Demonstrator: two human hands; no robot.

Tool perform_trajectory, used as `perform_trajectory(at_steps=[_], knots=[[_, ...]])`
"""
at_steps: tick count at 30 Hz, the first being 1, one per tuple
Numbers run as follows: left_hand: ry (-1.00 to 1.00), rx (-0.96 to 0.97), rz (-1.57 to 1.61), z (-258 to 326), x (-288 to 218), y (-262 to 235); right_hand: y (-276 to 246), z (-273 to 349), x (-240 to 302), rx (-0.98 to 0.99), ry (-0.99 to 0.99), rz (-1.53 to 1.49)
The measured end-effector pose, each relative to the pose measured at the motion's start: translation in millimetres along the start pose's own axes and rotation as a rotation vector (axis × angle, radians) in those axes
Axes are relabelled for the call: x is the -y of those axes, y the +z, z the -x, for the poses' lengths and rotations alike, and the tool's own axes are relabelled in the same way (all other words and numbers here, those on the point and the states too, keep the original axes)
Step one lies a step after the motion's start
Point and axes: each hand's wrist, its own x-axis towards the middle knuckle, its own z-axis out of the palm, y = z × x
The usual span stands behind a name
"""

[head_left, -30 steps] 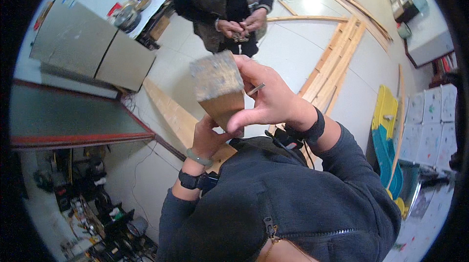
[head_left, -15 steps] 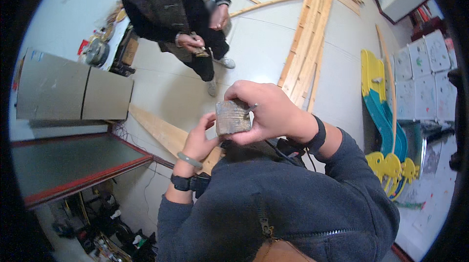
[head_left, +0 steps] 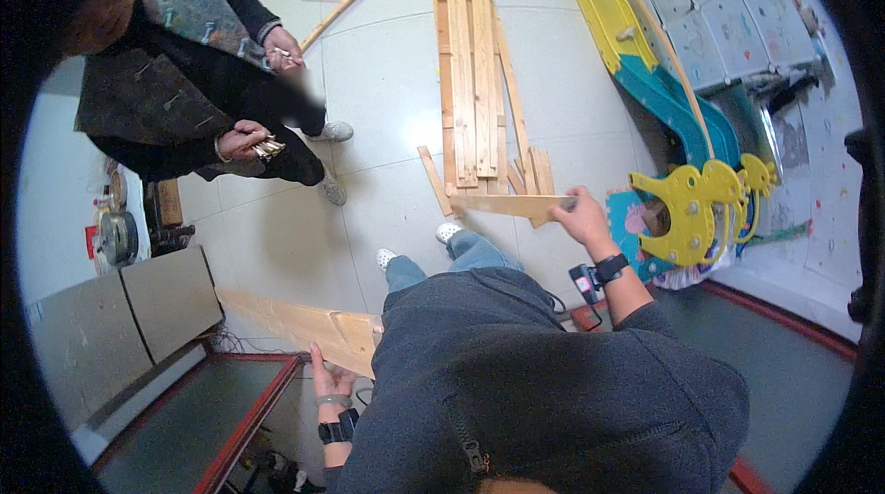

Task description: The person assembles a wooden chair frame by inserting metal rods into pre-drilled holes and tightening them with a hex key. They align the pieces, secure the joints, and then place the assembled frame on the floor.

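Note:
My right hand [head_left: 583, 217], reached out to the right, is closed round a small grey block [head_left: 570, 204], mostly hidden by the fingers. It is at the near end of a pale wooden board [head_left: 502, 205]; whether it also touches the board I cannot tell. Low on the left, my left hand [head_left: 332, 378] is beside the edge of a second, wider wooden board [head_left: 300, 321]. Its thumb is stretched up along that board and its fingers are apart, with nothing seen in them. My body hides this board's near end.
Long wooden planks [head_left: 466, 79] lie stacked on the floor ahead. A person [head_left: 184, 79] stands at the left holding several thin pieces [head_left: 268, 146]. At the right are a teal and yellow slide [head_left: 645, 93] and a yellow plastic toy [head_left: 691, 216]. Grey cabinets [head_left: 120, 328] stand left.
My hands, together in front of my chest at the grey block, have parted. The right went outward with the block; the left dropped to the wide board. My view has turned right.

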Motion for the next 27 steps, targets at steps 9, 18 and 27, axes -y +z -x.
perform_trajectory(at_steps=[9,18,27], knots=[[0.089,0.362,0.202,-29,11,9,20,74,-137,0.012,0.545,-0.493],[0.002,-0.010,-0.040,-23,-2,61,-1,128,-107,-0.051,0.823,-1.260],[-0.118,0.153,-0.047,-44,5,58,85,-55,-97,0.106,0.553,-1.437]])
